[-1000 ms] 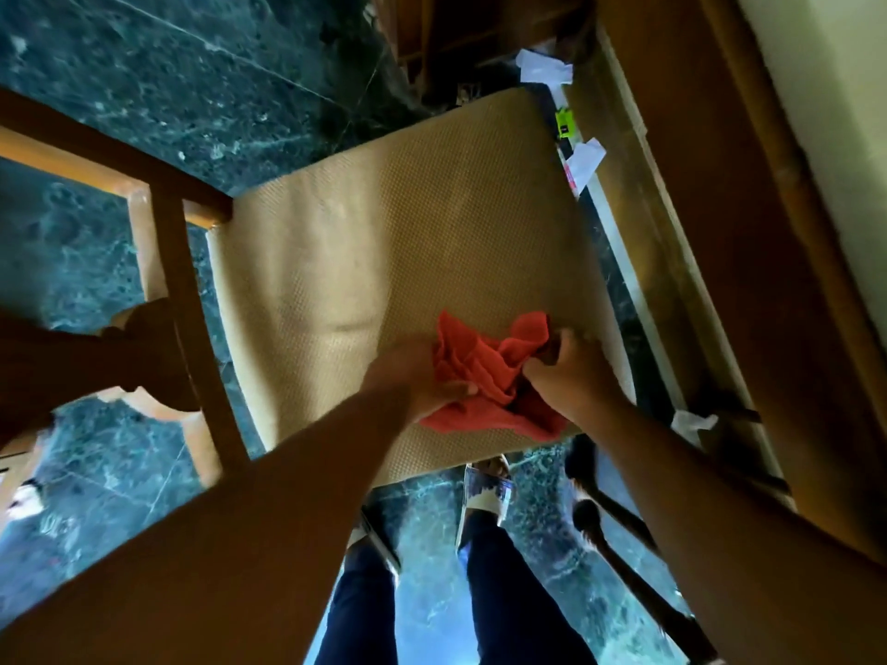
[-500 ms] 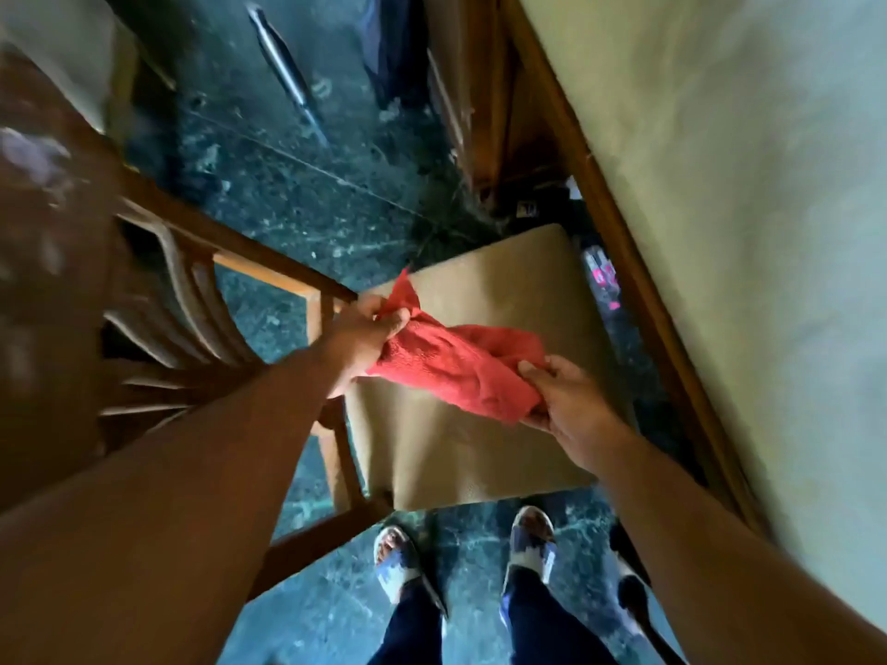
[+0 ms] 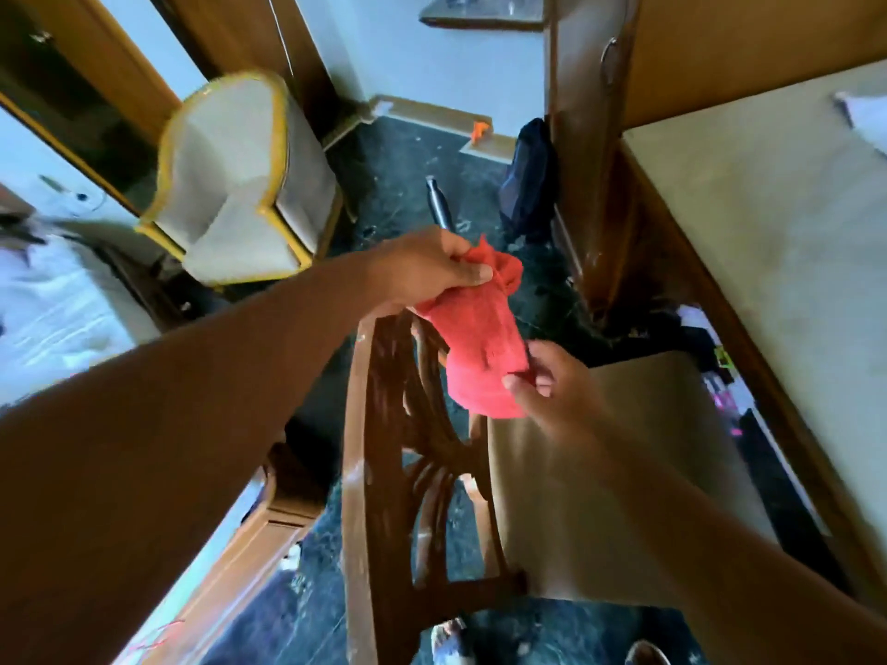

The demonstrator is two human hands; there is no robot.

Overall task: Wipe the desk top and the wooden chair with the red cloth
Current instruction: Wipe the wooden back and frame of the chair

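Observation:
The red cloth [image 3: 480, 343] hangs stretched between both hands above the top rail of the wooden chair [image 3: 379, 453]. My left hand [image 3: 432, 266] pinches its upper end. My right hand [image 3: 542, 376] grips its lower end. The chair's carved backrest stands in front of me and its tan woven seat [image 3: 624, 453] lies to the right, under my right forearm. The pale desk top [image 3: 758, 223] with its brown wooden edge runs along the right side.
A cushioned chair with a yellow frame [image 3: 240, 184] stands at the back left. A bed with white bedding [image 3: 43, 300] is at the far left. A dark bag [image 3: 528, 180] and a metal bottle [image 3: 439, 208] sit on the dark marble floor beyond.
Both hands have lifted the cloth off the seat and up to the backrest. The view has tilted up from the seat to show the room.

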